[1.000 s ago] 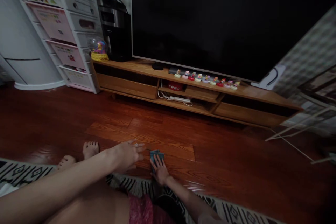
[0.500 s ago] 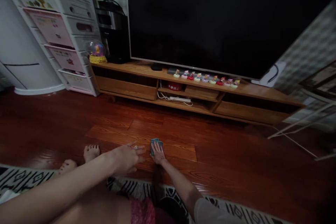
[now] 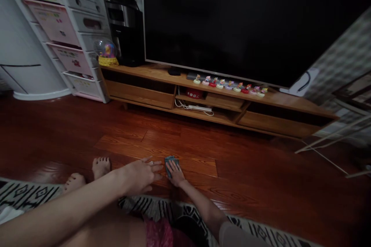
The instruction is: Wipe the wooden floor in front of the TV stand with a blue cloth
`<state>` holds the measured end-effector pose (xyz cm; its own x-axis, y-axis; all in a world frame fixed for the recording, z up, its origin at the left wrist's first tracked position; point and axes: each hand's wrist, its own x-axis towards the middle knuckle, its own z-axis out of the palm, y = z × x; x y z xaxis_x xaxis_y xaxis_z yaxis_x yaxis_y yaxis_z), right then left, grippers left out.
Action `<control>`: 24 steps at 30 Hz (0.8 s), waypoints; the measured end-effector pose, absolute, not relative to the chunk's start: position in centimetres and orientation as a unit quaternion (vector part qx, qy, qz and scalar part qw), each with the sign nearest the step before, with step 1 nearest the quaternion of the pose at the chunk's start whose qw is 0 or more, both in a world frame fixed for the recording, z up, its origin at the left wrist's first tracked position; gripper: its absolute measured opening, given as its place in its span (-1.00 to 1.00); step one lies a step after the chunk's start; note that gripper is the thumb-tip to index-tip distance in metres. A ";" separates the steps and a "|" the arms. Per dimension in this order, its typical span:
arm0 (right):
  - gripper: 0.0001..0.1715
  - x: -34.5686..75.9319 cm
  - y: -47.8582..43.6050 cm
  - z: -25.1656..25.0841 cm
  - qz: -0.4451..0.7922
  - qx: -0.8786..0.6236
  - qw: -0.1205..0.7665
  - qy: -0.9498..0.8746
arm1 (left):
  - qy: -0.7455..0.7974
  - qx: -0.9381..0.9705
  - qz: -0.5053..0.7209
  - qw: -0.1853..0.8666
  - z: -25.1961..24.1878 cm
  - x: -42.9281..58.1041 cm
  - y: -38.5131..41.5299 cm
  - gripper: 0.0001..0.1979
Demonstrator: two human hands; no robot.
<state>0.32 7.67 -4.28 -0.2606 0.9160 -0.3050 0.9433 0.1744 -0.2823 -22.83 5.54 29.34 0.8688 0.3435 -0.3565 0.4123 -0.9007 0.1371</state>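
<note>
A small folded blue cloth [image 3: 167,160] lies on the wooden floor in front of me. My right hand [image 3: 175,173] rests flat on top of it, fingers stretched out and spread over its surface; part of the cloth is hidden beneath them. To the left, my left hand [image 3: 142,175] hovers with loosely spread fingers, a ring on one of them. It holds nothing, and the cloth is just beyond its fingertips. Whether this hand touches the floor, I cannot tell.
Across the floor stands a low wooden TV cabinet [image 3: 139,96] with a large television [image 3: 232,19] and several small figurines [image 3: 222,83]. Drawers [image 3: 66,46] stand at left, a white metal stand [image 3: 324,144] at right. Bare feet [image 3: 101,168] show beside a patterned rug [image 3: 29,193].
My right hand and the cloth have slid slightly toward me and to the left, and the cloth looks a little more rumpled. My left hand has hardly moved. The view has shifted slightly.
</note>
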 end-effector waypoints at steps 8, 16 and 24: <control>-0.21 -2.2 7.5 -3.0 -0.238 0.582 0.032 0.777 | 0.201 0.963 -0.147 0.100 28.7 -22.9 5.5 -0.57; -0.14 0.9 -1.8 -8.4 -0.242 0.533 0.030 0.810 | 0.199 0.961 -0.141 0.133 28.5 -23.5 5.5 -0.56; -0.20 -2.7 9.6 -1.8 -0.250 0.646 0.035 0.720 | 0.203 0.963 -0.144 0.101 28.3 -23.5 5.3 -0.62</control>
